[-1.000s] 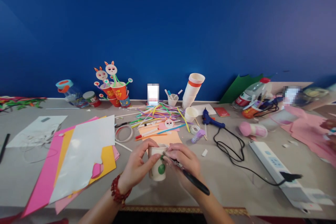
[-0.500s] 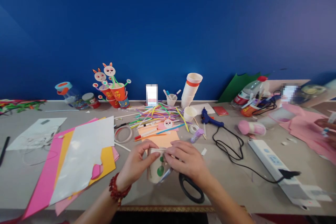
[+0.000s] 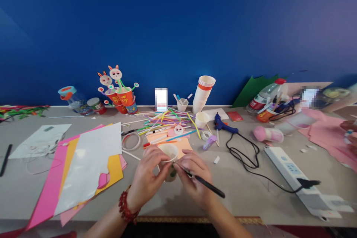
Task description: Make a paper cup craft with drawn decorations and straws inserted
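My left hand (image 3: 149, 176) is closed around a white paper cup (image 3: 170, 150) with green dots on its side. The cup stands tilted slightly, its mouth facing up and towards me. In my right hand (image 3: 195, 178) is a pair of scissors (image 3: 210, 186), its black handle seen edge-on and pointing down to the right. The blades are mostly hidden by my fingers, with the tip close to the cup's rim. Under and behind the cup lies a peach paper sheet (image 3: 184, 145).
Beyond the cup lie a pile of coloured sticks (image 3: 167, 119) and a tape roll (image 3: 206, 135). Rightward are a blue glue gun (image 3: 224, 126), its black cord and a power strip (image 3: 290, 171). Coloured sheets (image 3: 89, 163) lie left. Another person's hand (image 3: 350, 126) is at far right.
The cup has moved up and tipped so its opening shows. The scissors have turned from flat, with a handle loop showing, to edge-on near the rim.
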The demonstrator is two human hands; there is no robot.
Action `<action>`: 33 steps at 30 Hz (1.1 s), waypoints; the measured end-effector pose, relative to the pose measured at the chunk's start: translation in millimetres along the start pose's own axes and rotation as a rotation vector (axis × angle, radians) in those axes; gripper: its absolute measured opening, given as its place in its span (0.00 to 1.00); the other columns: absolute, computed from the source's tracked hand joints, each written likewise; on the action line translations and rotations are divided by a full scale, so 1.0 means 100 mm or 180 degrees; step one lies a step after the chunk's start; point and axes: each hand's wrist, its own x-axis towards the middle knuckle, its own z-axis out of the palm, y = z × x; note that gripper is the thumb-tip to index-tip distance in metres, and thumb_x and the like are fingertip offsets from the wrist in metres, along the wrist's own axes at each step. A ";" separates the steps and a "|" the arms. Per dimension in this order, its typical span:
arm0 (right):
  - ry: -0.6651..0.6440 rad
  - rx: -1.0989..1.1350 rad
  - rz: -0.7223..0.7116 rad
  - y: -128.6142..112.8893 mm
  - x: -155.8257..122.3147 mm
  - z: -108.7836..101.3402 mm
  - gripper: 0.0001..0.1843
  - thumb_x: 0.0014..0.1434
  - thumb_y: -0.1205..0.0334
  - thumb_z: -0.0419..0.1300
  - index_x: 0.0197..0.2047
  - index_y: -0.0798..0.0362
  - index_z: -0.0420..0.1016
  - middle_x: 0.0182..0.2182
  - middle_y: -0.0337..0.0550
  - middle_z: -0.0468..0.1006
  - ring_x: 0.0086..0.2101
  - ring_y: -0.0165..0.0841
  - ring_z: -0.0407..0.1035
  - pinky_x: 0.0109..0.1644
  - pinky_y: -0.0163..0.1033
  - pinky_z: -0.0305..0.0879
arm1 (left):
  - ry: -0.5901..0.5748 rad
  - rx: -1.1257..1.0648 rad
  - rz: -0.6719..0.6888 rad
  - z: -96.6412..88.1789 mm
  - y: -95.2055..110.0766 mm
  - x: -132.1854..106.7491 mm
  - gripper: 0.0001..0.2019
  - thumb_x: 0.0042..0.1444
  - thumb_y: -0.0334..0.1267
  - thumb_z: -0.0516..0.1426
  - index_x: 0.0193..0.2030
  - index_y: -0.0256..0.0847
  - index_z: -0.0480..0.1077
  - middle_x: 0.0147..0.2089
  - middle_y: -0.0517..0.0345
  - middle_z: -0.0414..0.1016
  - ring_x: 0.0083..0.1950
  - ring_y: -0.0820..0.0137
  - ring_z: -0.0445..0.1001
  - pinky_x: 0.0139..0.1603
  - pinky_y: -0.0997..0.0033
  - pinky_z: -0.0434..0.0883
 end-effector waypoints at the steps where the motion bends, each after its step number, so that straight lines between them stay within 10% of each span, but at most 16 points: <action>1: 0.0062 0.0072 0.0192 -0.01 -0.02 0.03 0.09 0.59 0.73 0.58 0.30 0.50 0.69 0.25 0.37 0.72 0.29 0.31 0.69 0.53 0.48 0.68 | 0.0035 0.0125 0.0137 0.00 0.01 0.00 0.04 0.59 0.28 0.57 0.37 0.41 0.69 0.33 0.58 0.73 0.40 0.66 0.68 0.52 0.59 0.65; 7: 0.0414 0.0410 0.1190 -0.06 -0.07 0.16 0.09 0.63 0.64 0.58 0.29 0.51 0.70 0.26 0.39 0.71 0.30 0.33 0.68 0.39 0.39 0.68 | 0.0197 0.0461 0.0447 0.03 0.01 -0.01 0.07 0.57 0.25 0.58 0.38 0.41 0.69 0.34 0.59 0.74 0.41 0.66 0.68 0.57 0.53 0.61; 17: 0.0309 0.0155 0.0728 -0.09 0.00 0.10 0.05 0.62 0.68 0.58 0.35 0.51 0.74 0.30 0.42 0.75 0.35 0.36 0.71 0.42 0.41 0.69 | 0.0241 -0.0772 -0.0816 0.07 -0.09 -0.02 0.05 0.62 0.36 0.56 0.35 0.40 0.69 0.34 0.57 0.72 0.38 0.68 0.71 0.41 0.68 0.68; 33: 0.0789 0.0667 0.1721 -0.06 -0.02 0.24 0.09 0.61 0.58 0.61 0.32 0.54 0.74 0.28 0.42 0.75 0.32 0.35 0.72 0.34 0.35 0.69 | 0.0912 -0.0349 0.0088 0.26 -0.12 -0.09 0.08 0.56 0.26 0.59 0.37 0.44 0.71 0.36 0.57 0.77 0.44 0.65 0.73 0.53 0.55 0.67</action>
